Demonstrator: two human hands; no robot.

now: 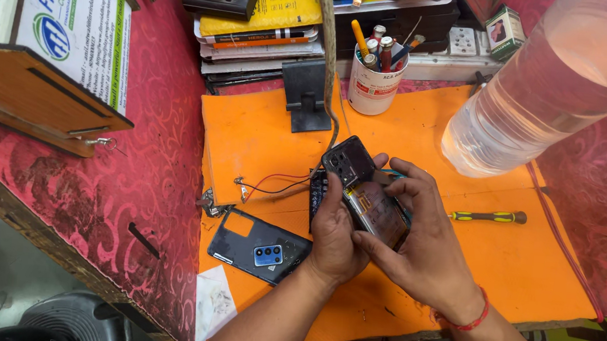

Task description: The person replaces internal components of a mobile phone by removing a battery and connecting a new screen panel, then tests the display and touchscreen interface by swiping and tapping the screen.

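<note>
Right now both hands are on the opened phone (365,193), held just above the orange mat (531,267) at the middle of the bench (162,179). Left hand (332,233) cradles it from below and from the 9 o'clock side, fingers wrapped round the near edge, so that grip is closed on the phone. Right hand (426,242) comes in from 3 o'clock, thumb and fingertips pinched on the phone's far long edge, also closed on it. Long axis of the phone runs from about 11 o'clock, where the camera cluster sits, down to 5 o'clock, with the battery face turned up toward the camera. Neither hand is really nearer, both are touching; the left carries the weight, the right works the edge. A back cover (259,248) lies flat on the mat at 8 o'clock from the hands, apart from them. A screwdriver (488,216) with a yellow and black handle lies at 3 o'clock, just beside the right hand, its axis running across. Red and black wires (272,184) trail off at 9 o'clock. A cup of tools (373,84) stands at 12 o'clock, a big water bottle (549,83) at 1 o'clock.
</note>
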